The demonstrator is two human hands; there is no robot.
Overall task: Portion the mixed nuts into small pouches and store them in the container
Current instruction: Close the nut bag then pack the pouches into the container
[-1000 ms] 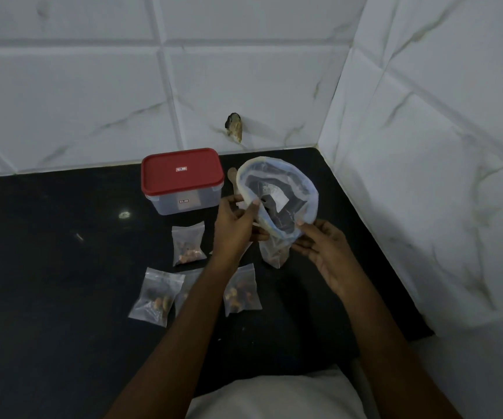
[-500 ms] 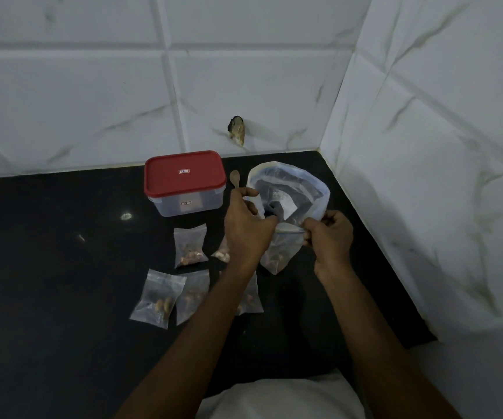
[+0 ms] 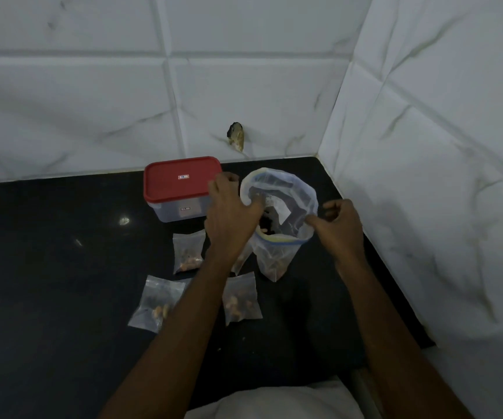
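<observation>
Red lid [image 3: 180, 184], container [image 3: 170, 211] front: labels [image 3: 184, 176] illegible; hands [image 3: 232, 219] [image 3: 339, 228] hold bag [image 3: 277, 252].

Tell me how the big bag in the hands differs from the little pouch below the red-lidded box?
The large zip bag stands upright, mouth spread open; the small pouch lies flat on the black counter. The large zip bag is far bigger than the small pouch. The left hand and right hand hold the large zip bag's rim; no hand holds the small pouch. Both are clear plastic holding nuts.
</observation>
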